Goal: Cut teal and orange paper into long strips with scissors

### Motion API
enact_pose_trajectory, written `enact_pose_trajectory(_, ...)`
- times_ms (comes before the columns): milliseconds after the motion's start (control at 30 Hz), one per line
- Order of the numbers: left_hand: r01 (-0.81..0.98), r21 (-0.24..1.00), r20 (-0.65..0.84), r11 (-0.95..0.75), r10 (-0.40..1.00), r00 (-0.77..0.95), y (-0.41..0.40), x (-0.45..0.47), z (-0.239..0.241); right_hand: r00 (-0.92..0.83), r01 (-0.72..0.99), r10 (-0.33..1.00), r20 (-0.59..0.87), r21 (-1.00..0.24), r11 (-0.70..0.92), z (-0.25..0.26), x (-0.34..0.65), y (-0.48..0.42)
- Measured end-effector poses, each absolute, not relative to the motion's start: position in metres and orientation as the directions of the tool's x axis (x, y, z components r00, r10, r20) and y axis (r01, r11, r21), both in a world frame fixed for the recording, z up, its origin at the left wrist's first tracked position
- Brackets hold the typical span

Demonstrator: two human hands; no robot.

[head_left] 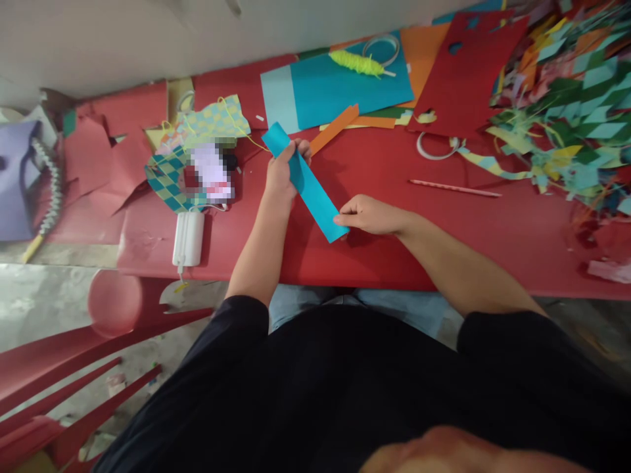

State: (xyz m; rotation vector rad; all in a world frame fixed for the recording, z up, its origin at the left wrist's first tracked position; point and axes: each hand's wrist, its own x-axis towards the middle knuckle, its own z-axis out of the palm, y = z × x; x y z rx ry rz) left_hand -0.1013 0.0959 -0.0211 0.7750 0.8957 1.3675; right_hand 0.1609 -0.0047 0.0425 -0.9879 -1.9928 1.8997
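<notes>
Looking down at a long red desk (374, 263), the view shows a person in a black shirt (296, 387) and blue jeans (404, 309). A white wall (123, 39) runs along the top. At the far left lie a purple sheet (14, 180) and a twisty paper chain (49, 187). Below them is a gray concrete floor (44, 309), with a red chair (49, 394) at the bottom and a round pink ball shape (114, 302) near it. Torn red paper (89, 157) covers the desk's left end. Next come woven paper mats (170, 177) in yellow and teal, with a blurred patch (211, 172) on them. A white box (188, 238) with a cord sits just below.

In the middle, the left hand (280, 174) has its grip closed around the top of a blue paper strip (315, 203). The strip's low end sits just over the desk. The right hand's fingers (345, 213) touch that low end, but it is hard to tell if they pinch it.

Past the hands lie an orange strip (335, 129), a teal sheet (350, 82) with green-yellow yarn (357, 64), an orange sheet (424, 56), a red sheet (463, 72), a white tape ring (436, 146), and a pink pencil (454, 188). A big heap of cut paper diamonds (566, 98) fills the far right.
</notes>
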Motion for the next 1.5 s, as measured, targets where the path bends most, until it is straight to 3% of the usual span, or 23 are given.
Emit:
enact_pose_trajectory(167,-0.522,0.848,-0.161,0.090,0.983,-0.092,0.098,-0.110,-0.001,-0.837,0.336,0.454,-0.304,-0.942,-0.011,0.042,0.171,0.002)
enact_pose_trajectory(467,-0.568,0.813,-0.172,0.127,0.985,-0.026,0.070,-0.057,-0.005,-0.614,0.024,0.720,-0.323,-0.920,-0.392,0.033,0.144,-0.007)
enact_pose_trajectory(567,-0.615,0.771,-0.203,0.167,0.979,0.010,0.067,-0.048,-0.008,-0.545,-0.049,0.766,-0.340,-0.899,-0.434,0.031,0.133,-0.010)
enact_pose_trajectory(700,-0.581,0.787,-0.272,0.208,0.962,-0.024,0.074,-0.055,-0.007,-0.546,0.062,0.778,-0.310,-0.941,-0.332,0.027,0.125,-0.016)
enact_pose_trajectory(867,-0.626,0.765,-0.308,0.151,0.940,-0.149,0.082,-0.072,-0.010,-0.596,0.257,0.773,-0.219,-0.964,-0.075,0.019,0.131,-0.023)
enact_pose_trajectory(1000,-0.591,0.794,-0.289,0.141,0.943,-0.163,0.082,-0.080,-0.009,-0.609,0.274,0.791,-0.061,-0.952,0.137,0.019,0.134,-0.028)
enact_pose_trajectory(1100,-0.501,0.856,-0.236,0.126,0.958,-0.163,0.075,-0.080,0.004,-0.598,0.258,0.801,-0.016,-0.951,0.173,0.023,0.132,-0.032)
enact_pose_trajectory(1167,-0.509,0.854,-0.219,0.111,0.963,-0.157,0.068,-0.076,0.016,-0.567,0.271,0.822,-0.050,-0.954,0.129,0.025,0.131,-0.033)
enact_pose_trajectory(1300,-0.672,0.728,-0.246,0.137,0.967,-0.071,0.052,-0.056,0.034,-0.519,0.272,0.825,-0.224,-0.958,-0.089,0.025,0.127,-0.033)
enact_pose_trajectory(1500,-0.585,0.763,-0.254,0.275,0.960,0.120,0.024,-0.014,0.035,-0.408,-0.048,0.845,-0.346,-0.916,-0.398,0.029,0.121,-0.028)
